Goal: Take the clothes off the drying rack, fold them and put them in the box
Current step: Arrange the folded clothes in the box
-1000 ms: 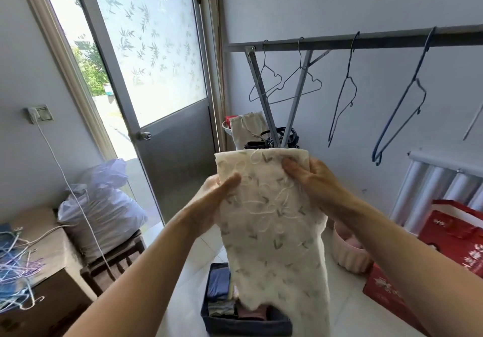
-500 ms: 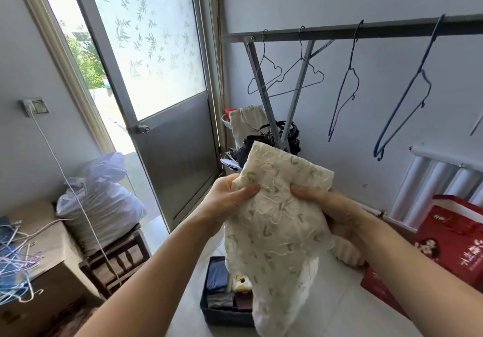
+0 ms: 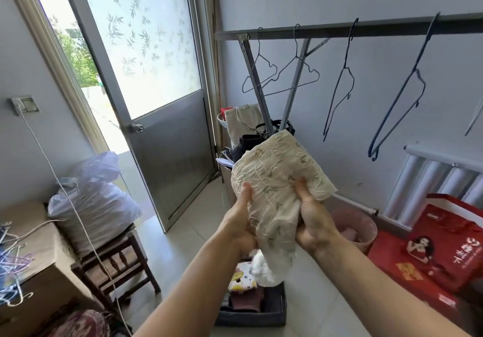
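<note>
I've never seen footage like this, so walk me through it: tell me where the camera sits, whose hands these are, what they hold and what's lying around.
There is no machine here. A person wears one wide-angle camera on the head, looking forward and down, so the two forearms are their own. The left hand and right hand each have a grip on a cream embroidered cloth, partly folded. Below it, on the tiled floor, a dark box holds folded clothes. Behind, the drying rack carries only bare wire hangers. To the right are red gift bags; to the left, a stuffed plastic bag on a wooden stool.
</note>
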